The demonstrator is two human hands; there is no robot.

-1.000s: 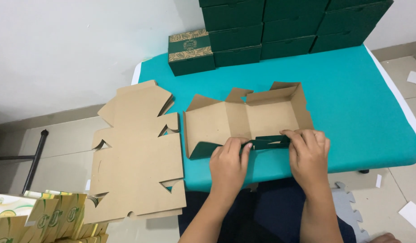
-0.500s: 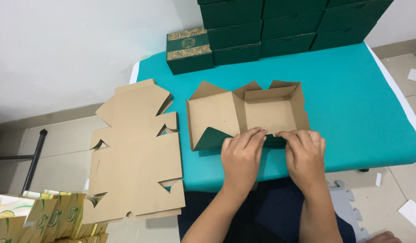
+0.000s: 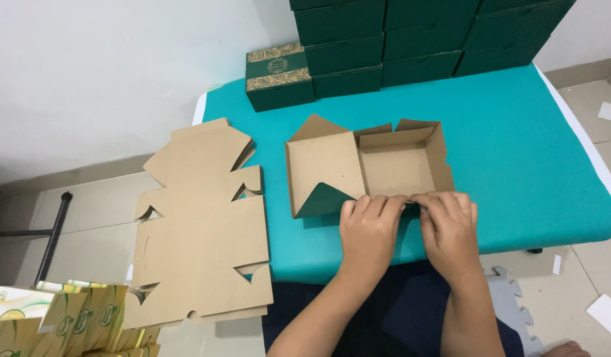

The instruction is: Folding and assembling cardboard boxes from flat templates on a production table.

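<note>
A half-folded cardboard box point(image 3: 384, 165), brown inside and dark green outside, lies on the teal table point(image 3: 530, 165). Its far and right walls stand up, and a flat brown panel with a green corner flap spreads to the left. My left hand point(image 3: 370, 228) and my right hand point(image 3: 449, 228) sit side by side on the box's near wall. Both press and pinch its top edge, fingertips curled over it. The near wall itself is mostly hidden under my fingers.
A stack of flat brown box blanks point(image 3: 199, 225) overhangs the table's left end. Finished dark green boxes point(image 3: 411, 39) are stacked along the far edge, one with a leaf-patterned lid point(image 3: 279, 76). Yellow-green cartons point(image 3: 54, 320) stand on the floor at the lower left.
My left hand moved right along the near wall until it sits beside the right hand. The near wall and the left panel were folded further, and the box now sits lower and flatter.
</note>
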